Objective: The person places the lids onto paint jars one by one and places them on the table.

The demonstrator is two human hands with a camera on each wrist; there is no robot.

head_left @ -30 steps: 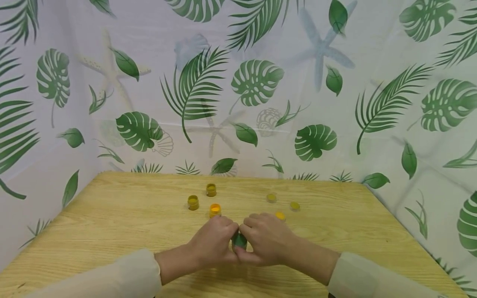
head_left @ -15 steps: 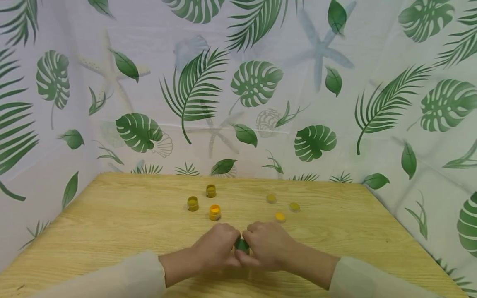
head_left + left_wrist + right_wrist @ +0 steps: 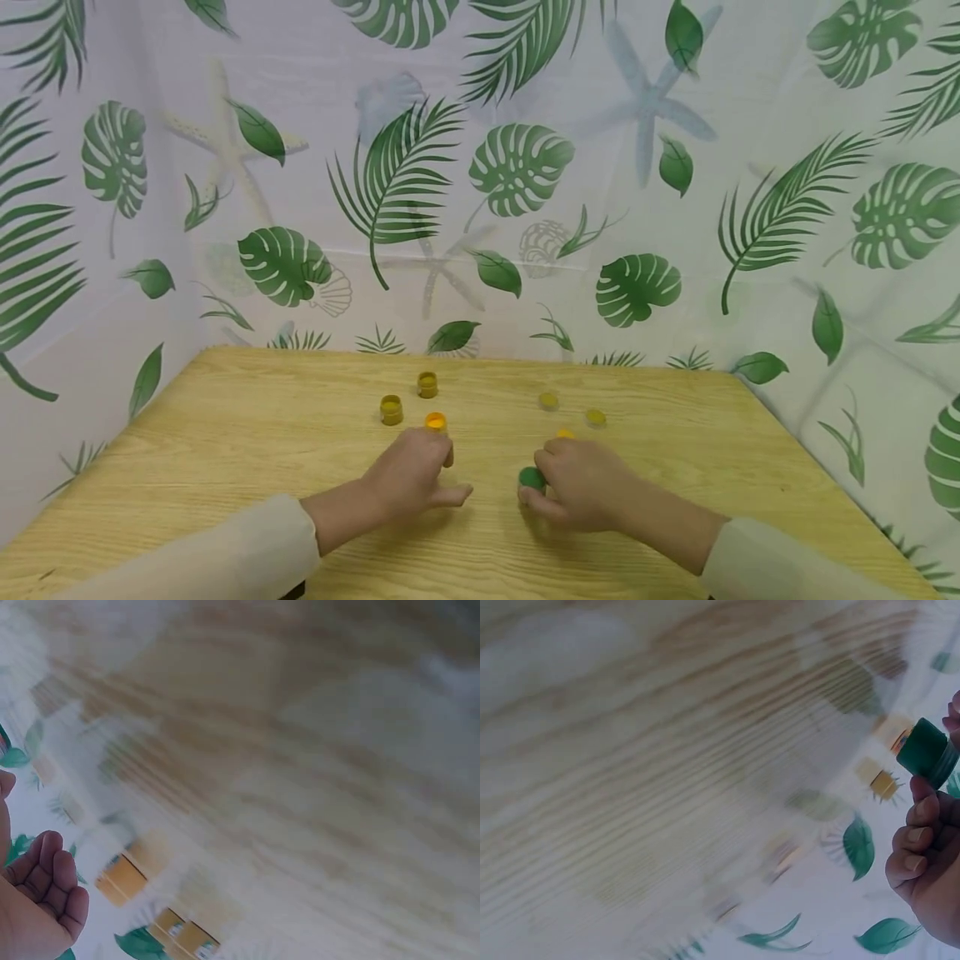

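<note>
A small green paint jar (image 3: 532, 479) is gripped between the thumb and fingers of my right hand (image 3: 588, 483), just above the table right of centre. The right wrist view shows the same green jar (image 3: 922, 752) tilted, with a clear rim at one end; whether its lid is on I cannot tell. My left hand (image 3: 408, 477) is apart from it on the left, thumb stretched out and fingers loosely bent. Nothing lies in that left hand (image 3: 41, 900) in the left wrist view. Just beyond it stands an orange-yellow paint jar (image 3: 436, 422), partly hidden.
Two lidless mustard jars, one nearer (image 3: 391, 411) and one farther (image 3: 427, 385), stand at the back left of the wooden table (image 3: 285, 433). Opposite lie two dull yellow lids (image 3: 549, 402) and an orange-yellow lid (image 3: 566, 434). A leaf-patterned curtain (image 3: 525, 275) borders the table.
Both hands were together around the green jar. Now the left hand has let go and moved left, while the right hand has carried the jar to the right.
</note>
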